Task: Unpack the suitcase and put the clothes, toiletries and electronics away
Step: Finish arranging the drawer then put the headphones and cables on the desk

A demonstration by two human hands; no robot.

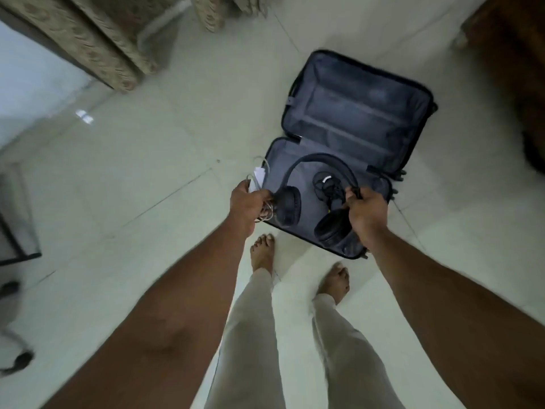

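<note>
A dark suitcase [356,93] lies open on the pale tiled floor, both halves lined in grey. My right hand [367,211] grips the band of black over-ear headphones [290,206] above the near half, one cup hanging near my left hand. A black coiled cable [326,184] hangs or lies under the band; I cannot tell which. My left hand [249,203] is closed on a white charger and its white cable [259,172], at the suitcase's left edge.
My bare feet [262,252] stand just in front of the suitcase. A patterned sofa or bed base [88,45] is at the upper left, dark wooden furniture [519,69] at the right, a black metal frame [17,240] and chair wheels [17,361] at the left.
</note>
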